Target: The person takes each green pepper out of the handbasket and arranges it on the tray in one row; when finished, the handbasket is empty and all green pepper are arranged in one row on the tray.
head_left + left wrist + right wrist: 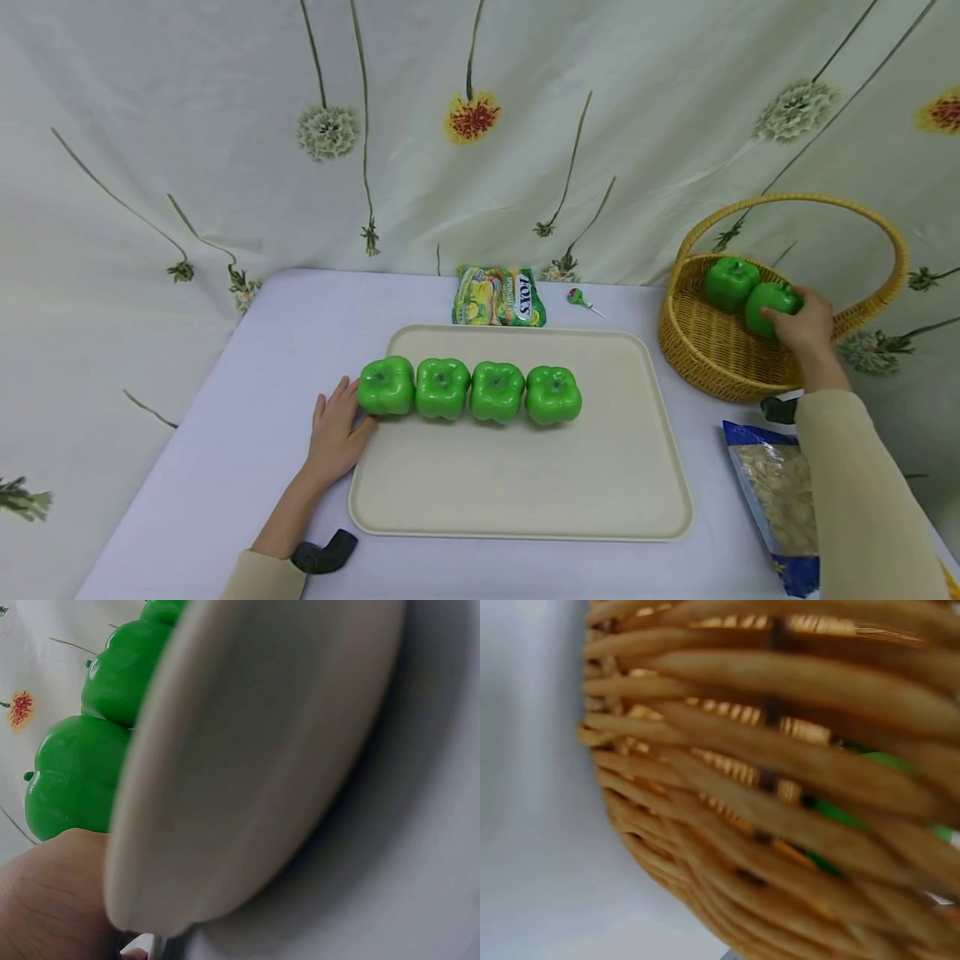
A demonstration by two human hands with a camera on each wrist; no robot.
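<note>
Four-lobed green bell peppers stand in a row on a beige tray (525, 483). At the left end, by the leftmost bell pepper (386, 386), my left hand (336, 435) rests at the tray's edge with its fingers extended. That pepper shows beside the hand (52, 892) in the left wrist view too. Over at the right, my right hand (813, 327) reaches into a wicker basket (697, 358) and grips a green bell pepper (767, 307). Another bell pepper (730, 283) lies against it in the basket. The basket's weave hides the right hand's fingers in the right wrist view.
Behind the tray lie a green and yellow candy bag (495, 297) and a lollipop (576, 297). A blue-edged clear packet (772, 492) lies right of the tray, partly under the right sleeve. The basket's tall handle (795, 197) arches over its opening.
</note>
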